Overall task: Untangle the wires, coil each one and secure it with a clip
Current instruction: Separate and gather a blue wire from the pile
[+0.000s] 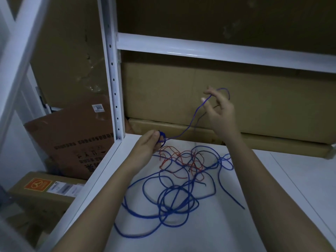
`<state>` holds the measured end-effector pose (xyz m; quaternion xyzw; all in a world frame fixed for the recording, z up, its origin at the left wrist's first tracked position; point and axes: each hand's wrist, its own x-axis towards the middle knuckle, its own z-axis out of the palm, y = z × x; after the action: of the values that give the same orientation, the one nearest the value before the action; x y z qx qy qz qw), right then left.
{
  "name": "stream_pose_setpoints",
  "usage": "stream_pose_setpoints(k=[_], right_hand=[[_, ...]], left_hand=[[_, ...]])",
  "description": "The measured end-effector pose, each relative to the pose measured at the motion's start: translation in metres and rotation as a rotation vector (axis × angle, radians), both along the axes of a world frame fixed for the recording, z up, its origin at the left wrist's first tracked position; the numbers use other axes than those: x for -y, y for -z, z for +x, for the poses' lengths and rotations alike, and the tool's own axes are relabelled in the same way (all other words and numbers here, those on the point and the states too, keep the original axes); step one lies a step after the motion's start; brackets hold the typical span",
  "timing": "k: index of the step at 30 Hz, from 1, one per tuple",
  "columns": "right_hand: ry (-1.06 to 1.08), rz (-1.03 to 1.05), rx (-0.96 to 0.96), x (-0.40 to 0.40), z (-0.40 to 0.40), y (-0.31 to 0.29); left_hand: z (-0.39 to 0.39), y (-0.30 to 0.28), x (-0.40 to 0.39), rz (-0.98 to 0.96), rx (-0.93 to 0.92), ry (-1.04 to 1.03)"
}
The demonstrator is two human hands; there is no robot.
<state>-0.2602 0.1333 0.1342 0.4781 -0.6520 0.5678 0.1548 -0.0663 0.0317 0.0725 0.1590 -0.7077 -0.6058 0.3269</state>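
**Both hands on the blue wire above the tangle**

A white surface [236,224] sits inside a white metal shelving frame [113,84], in a dim room. Cardboard boxes [181,91] are stacked behind it, and more lie on the floor to the left.

The blue wire [163,197] sprawls in loose loops across the surface, knotted with a thinner red wire [181,159] near the back. One strand rises from the heap. The left hand [151,142], held low near the frame's post, pinches a small coil of it. The right hand [220,113] is raised higher in front of the boxes, its grip partly spread, with the strand looped over its fingers [204,100].
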Motion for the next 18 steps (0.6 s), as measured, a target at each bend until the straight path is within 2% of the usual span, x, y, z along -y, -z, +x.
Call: stream_pose_setpoints(k=[1,5,7,9,12,14,15,18], right_hand=[[0.044,0.109,-0.01,-0.001,-0.002,0.003],[0.286,0.761,-0.06,-0.008,-0.022,0.056],[0.2,0.949,0.051,-0.014,-0.023,0.08],[0.091,1.086,-0.016,-0.019,-0.013,0.097],[-0.092,0.884,-0.082,-0.024,0.026,0.104],[-0.229,0.775,-0.028,-0.028,0.056,0.101],[-0.304,0.743,0.04,-0.03,0.066,0.102],[-0.502,0.598,0.408,-0.036,0.087,0.111]], left_hand=[[0.0,0.001,-0.001,0.01,0.012,0.004],[0.001,0.006,-0.004,0.028,0.045,0.063],[0.002,0.01,-0.002,0.023,0.07,0.089],[0.002,0.014,0.0,0.019,0.104,0.081],[-0.001,0.019,-0.003,0.03,0.113,0.04],[-0.004,0.02,-0.005,0.055,0.104,0.002],[-0.005,0.021,-0.006,0.051,0.097,-0.01],[-0.006,0.025,-0.007,-0.008,0.111,-0.039]])
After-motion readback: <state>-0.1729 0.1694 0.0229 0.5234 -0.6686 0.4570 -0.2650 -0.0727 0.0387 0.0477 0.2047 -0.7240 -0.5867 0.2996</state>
